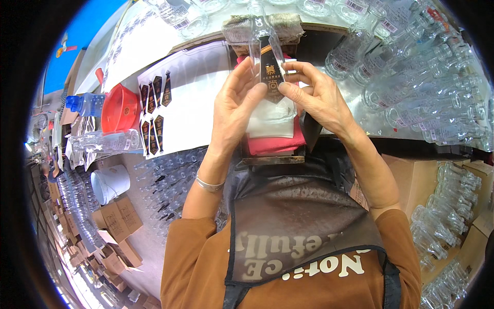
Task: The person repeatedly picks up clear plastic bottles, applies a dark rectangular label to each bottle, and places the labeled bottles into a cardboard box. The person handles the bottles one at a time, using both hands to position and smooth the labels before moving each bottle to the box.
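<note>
A clear glass bottle (280,110) lies in front of me, its neck pointing away. Along its upper face runs a black, tie-shaped label (270,67) with gold markings. My left hand (231,105) grips the bottle from the left, thumb pressed near the label's lower part. From the other side my right hand (323,98) holds it, thumb on the label's edge and fingers along the glass. Beneath are a white pad (257,129) and a pink-red cloth (275,144) on a small stand. A folded greyish cloth (290,28) supports the neck end.
Left of the stand, a white sheet (198,103) carries several tie-shaped labels (151,98). Beyond it are a red plastic basin (121,108) and a lying bottle (105,141). Many clear bottles (401,72) crowd the table's right. A white bucket (110,183) and cardboard boxes (118,219) stand lower left.
</note>
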Demonstrator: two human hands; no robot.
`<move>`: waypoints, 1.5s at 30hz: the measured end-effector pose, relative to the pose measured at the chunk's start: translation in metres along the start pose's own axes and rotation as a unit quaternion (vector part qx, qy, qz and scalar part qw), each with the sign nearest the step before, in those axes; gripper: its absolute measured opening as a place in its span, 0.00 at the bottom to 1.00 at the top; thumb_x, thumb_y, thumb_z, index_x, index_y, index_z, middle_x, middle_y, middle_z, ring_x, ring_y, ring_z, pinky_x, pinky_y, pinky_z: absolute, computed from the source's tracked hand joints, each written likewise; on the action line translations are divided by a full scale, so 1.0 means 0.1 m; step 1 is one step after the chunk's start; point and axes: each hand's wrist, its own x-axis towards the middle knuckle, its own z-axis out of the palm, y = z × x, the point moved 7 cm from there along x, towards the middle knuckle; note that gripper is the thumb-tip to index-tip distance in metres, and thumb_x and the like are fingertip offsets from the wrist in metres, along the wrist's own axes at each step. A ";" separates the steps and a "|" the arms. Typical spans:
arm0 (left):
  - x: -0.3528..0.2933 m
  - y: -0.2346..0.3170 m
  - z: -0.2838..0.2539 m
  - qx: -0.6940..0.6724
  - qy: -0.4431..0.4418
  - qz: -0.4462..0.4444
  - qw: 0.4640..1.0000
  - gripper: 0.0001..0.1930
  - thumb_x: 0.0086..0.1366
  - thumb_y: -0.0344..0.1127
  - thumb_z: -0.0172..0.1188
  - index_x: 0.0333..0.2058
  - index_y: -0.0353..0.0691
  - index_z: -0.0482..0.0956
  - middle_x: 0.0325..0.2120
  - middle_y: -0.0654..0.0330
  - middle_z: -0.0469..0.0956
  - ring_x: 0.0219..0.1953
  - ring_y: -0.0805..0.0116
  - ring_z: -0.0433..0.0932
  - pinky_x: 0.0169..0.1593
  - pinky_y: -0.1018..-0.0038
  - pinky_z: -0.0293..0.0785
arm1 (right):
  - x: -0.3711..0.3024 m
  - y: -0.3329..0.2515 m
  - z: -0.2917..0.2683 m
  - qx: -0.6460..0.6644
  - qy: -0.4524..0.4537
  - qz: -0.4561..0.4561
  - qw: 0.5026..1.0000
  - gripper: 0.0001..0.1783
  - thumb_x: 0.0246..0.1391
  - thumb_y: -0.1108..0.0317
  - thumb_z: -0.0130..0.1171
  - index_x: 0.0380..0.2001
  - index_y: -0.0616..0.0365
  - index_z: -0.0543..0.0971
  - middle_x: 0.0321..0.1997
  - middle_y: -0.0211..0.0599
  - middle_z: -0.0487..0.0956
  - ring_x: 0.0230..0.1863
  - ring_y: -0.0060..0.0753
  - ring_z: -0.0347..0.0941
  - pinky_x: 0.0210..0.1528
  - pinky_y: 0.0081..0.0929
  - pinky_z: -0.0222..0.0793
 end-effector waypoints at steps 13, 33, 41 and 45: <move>0.00 0.01 0.00 0.001 0.003 0.012 1.000 0.32 0.67 0.25 0.62 0.67 0.27 0.60 0.63 0.44 0.67 0.64 0.57 0.70 0.66 0.65 0.69 | 0.01 0.06 -0.04 0.002 -0.003 -0.041 0.999 0.27 0.60 0.56 0.66 0.54 0.67 0.76 0.46 0.46 0.85 0.38 0.26 0.80 0.42 0.25 0.76; -0.02 0.03 0.02 0.113 0.039 0.084 0.989 0.33 0.65 0.27 0.65 0.66 0.28 0.64 0.61 0.48 0.72 0.58 0.63 0.76 0.58 0.70 0.75 | 0.52 -0.89 -0.22 -0.288 0.025 -0.349 0.891 0.15 0.56 0.72 0.61 0.48 0.60 0.81 0.42 0.44 0.82 0.44 0.41 0.80 0.49 0.32 0.74; -0.04 0.03 -0.05 0.044 0.046 0.053 0.997 0.31 0.69 0.25 0.60 0.68 0.30 0.60 0.62 0.48 0.71 0.60 0.63 0.74 0.61 0.68 0.72 | 0.17 -1.38 0.10 -0.309 0.007 -0.431 0.848 0.14 0.48 0.80 0.64 0.40 0.56 0.82 0.39 0.39 0.83 0.42 0.42 0.79 0.45 0.36 0.76; 0.07 0.12 -0.23 0.009 0.085 0.017 0.996 0.31 0.77 0.50 0.45 0.65 0.26 0.62 0.62 0.41 0.69 0.61 0.56 0.74 0.63 0.63 0.70 | 0.06 -1.18 0.24 -0.247 -0.154 -0.307 0.906 0.17 0.47 0.80 0.66 0.41 0.55 0.83 0.37 0.36 0.84 0.37 0.38 0.80 0.41 0.33 0.78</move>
